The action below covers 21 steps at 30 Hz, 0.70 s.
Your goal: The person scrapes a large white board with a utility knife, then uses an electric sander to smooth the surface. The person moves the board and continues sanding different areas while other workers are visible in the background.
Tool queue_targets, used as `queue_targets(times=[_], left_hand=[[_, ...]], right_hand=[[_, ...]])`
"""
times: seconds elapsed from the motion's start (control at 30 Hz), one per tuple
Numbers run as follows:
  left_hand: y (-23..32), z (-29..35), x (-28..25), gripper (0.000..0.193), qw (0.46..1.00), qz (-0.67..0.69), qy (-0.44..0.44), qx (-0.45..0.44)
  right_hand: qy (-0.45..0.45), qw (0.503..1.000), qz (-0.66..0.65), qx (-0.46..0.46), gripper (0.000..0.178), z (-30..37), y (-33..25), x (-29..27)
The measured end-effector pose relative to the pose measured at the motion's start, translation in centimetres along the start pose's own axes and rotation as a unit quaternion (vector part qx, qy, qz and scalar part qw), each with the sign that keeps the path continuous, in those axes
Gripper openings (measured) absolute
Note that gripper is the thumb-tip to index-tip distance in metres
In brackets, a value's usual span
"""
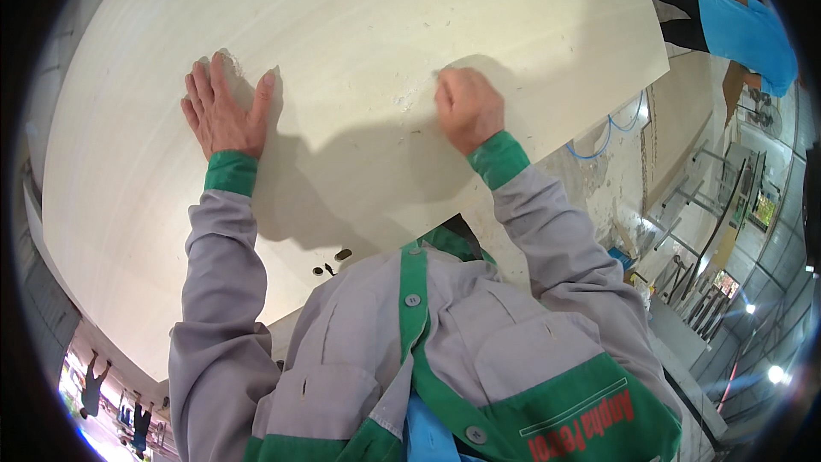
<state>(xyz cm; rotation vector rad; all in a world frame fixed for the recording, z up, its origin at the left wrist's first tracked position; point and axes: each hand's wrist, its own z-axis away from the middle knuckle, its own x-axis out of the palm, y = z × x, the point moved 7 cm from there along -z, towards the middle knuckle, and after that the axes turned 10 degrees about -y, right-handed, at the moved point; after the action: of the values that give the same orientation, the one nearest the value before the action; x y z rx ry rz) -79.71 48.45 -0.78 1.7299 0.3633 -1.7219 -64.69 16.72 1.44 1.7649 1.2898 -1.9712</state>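
Note:
A broad, pale cream board lies flat in front of me. My left hand rests palm down on its left part, fingers spread and thumb out to the side. A small rough patch of whitish crumbs lies by those fingertips. Right of the middle, my right hand is closed and presses low against the board. Whatever it may hold is hidden by the curled fingers. White flakes and small dark marks dot the surface just left of that fist.
Close to my body, the board's near edge has a dark oval hole and a smaller round one. A blue hose hangs beyond the right edge. Metal racks stand farther right. A person in a blue shirt is at the far right.

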Motion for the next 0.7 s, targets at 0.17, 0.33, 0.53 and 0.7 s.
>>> queue_targets(times=[0.17,0.33,0.53,0.7], left_hand=[[0.0,0.0,0.0,0.099,1.0,-0.013,0.005,0.001],[-0.1,0.0,-0.1,0.099,1.0,-0.011,0.012,0.006],[-0.1,-0.1,-0.1,0.099,1.0,-0.005,0.005,0.001],[0.0,-0.1,-0.2,0.099,1.0,-0.009,0.0,-0.002]], right_hand=[[-0.06,0.995,-0.019,-0.072,0.004,-0.8,-1.2,0.4],[-0.027,0.996,-0.01,-0.09,0.007,-1.1,-1.2,-0.1],[-0.065,0.996,0.009,-0.066,0.005,-1.0,0.8,1.7],[-0.046,0.996,0.006,-0.077,0.006,-0.3,-0.4,2.3]])
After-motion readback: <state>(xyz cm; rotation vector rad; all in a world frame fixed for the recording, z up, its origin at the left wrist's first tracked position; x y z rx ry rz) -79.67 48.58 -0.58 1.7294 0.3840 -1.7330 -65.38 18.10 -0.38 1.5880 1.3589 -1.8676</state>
